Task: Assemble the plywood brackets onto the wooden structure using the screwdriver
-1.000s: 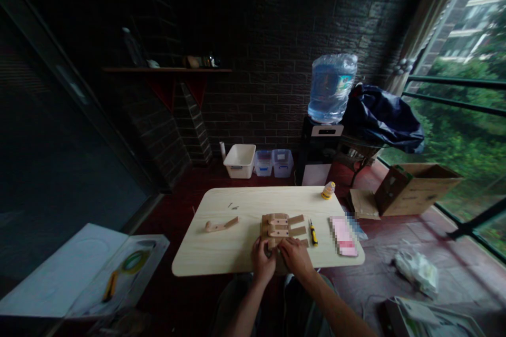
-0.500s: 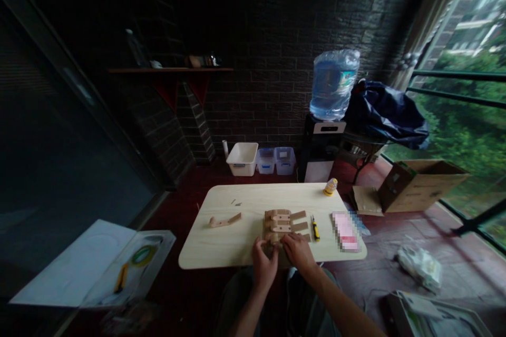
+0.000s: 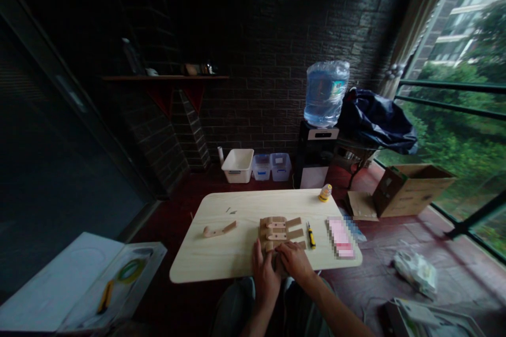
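Observation:
A brown, wood-like assembly [image 3: 276, 225] lies near the front edge of the pale table, with screwed-on strips that stick out to its right. My left hand [image 3: 265, 271] grips its near left corner, thumb and fingers against it. My right hand [image 3: 294, 260] is closed over the nearest strip, fingers curled at the near side. Both hands hide the front of the assembly. A yellow-and-black screwdriver [image 3: 311, 237] lies just right of it. Farther left rests a loose curved strip [image 3: 220, 230] of the same brown material.
Two small thin pieces [image 3: 231, 211] lie on the table [image 3: 190, 263]. A yellow-capped container [image 3: 325, 193] stands at the back right corner, a pink packet [image 3: 341, 237] near the right edge. Beyond are plastic bins [image 3: 238, 166], a water dispenser [image 3: 316, 152] and a cardboard box [image 3: 411, 189].
The camera view has shifted slightly, so the scene sits lower and farther left. Both hands stay at the near side of the assembly; my left fingers look straighter along its left edge.

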The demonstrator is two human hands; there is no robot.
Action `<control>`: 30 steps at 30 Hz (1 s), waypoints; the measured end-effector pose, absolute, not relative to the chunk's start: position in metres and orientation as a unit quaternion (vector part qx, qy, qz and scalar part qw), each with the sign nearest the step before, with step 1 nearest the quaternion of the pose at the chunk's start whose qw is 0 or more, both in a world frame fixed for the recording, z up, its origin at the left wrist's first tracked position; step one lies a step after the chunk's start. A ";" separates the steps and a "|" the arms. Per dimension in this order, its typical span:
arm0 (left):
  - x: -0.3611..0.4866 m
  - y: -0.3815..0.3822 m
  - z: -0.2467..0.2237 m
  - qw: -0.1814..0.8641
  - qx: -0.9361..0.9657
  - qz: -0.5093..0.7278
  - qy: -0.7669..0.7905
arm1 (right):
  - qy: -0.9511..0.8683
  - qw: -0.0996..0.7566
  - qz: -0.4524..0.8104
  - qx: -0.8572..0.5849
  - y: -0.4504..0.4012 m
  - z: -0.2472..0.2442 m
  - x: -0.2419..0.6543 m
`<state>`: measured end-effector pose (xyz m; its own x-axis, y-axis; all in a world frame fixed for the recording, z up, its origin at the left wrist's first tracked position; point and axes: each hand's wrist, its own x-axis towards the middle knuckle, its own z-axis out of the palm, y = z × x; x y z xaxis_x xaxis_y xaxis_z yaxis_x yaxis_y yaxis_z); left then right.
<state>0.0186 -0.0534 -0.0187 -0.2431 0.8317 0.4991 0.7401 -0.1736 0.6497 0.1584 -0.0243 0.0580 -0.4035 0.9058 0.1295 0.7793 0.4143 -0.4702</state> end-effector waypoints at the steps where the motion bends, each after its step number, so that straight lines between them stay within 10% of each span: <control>1: 0.019 -0.052 -0.020 0.049 0.613 0.462 0.639 | -0.820 0.187 0.173 -0.513 -0.025 0.057 0.159; 30: 0.017 -0.045 -0.024 0.054 0.626 0.443 0.639 | -0.824 0.191 0.215 -0.488 -0.015 0.053 0.166</control>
